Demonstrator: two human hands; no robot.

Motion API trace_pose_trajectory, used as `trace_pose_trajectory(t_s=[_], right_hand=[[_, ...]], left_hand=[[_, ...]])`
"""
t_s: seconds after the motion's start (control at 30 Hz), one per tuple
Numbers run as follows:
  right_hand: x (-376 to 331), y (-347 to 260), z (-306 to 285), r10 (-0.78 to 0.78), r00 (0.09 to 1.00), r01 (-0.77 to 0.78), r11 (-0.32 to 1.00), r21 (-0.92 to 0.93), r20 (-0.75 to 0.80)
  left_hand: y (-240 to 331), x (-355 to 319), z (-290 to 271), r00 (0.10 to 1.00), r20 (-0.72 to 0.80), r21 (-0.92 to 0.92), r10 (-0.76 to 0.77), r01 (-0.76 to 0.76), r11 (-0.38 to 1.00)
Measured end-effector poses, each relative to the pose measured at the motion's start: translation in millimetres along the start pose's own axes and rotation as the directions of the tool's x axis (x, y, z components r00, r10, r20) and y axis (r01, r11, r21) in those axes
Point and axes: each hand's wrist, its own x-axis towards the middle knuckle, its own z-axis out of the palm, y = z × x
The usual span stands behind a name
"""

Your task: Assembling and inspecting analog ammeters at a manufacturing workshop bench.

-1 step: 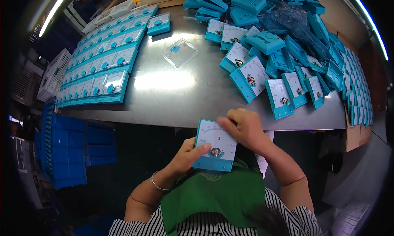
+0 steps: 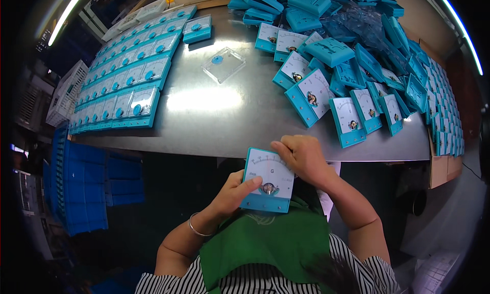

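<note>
A blue-green panel meter (image 2: 266,204) with a white scale face is tilted up in front of my green apron, with no clear cover over its dial. My left hand (image 2: 232,194) grips its left side, thumb lying on the face beside the metal movement (image 2: 269,188). At the upper right corner, my right hand (image 2: 304,156) is closed, fingers curled and thumb by the top edge. Whether anything small is pinched in it is hidden. Beyond, on the metal table (image 2: 204,118), lies a clear plastic cover (image 2: 224,66) with a blue round piece.
Rows of covered meters (image 2: 120,102) fill the table's left side, with a single one (image 2: 197,28) beside them. Open meters (image 2: 309,97) and a heap of blue-green housings (image 2: 332,53) stand at right. More meters (image 2: 444,105) line the far right. Blue crates (image 2: 81,181) stand lower left.
My right thumb has lifted from the dial face toward the meter's top edge, and the right hand has shifted up slightly. My left hand keeps its grip.
</note>
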Motion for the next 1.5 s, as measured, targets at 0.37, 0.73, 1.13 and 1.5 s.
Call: trace_pose_trajectory(t_s=[0.37,0.73,1.13,1.5], right_hand=[[26,-23,2,-0.089,0.988,0.100,0.991,0.087,-0.123],[110,-7,33,-0.150,0.964,0.113,0.979,-0.172,-0.218],[114,-20,19,-0.295,0.955,0.287,0.932,-0.222,-0.004],[129,-23,-9,-0.156,0.985,0.172,0.940,-0.295,0.076]], left_hand=[[-1,-3,-8,0.991,0.131,0.112,0.019,-0.034,0.993],[29,0,-56,0.643,0.069,0.888,0.763,-0.389,0.247],[30,-16,-68,0.914,-0.269,-0.171,0.304,-0.356,0.919],[13,-20,-49,0.907,-0.285,-0.066,0.309,-0.340,0.938]])
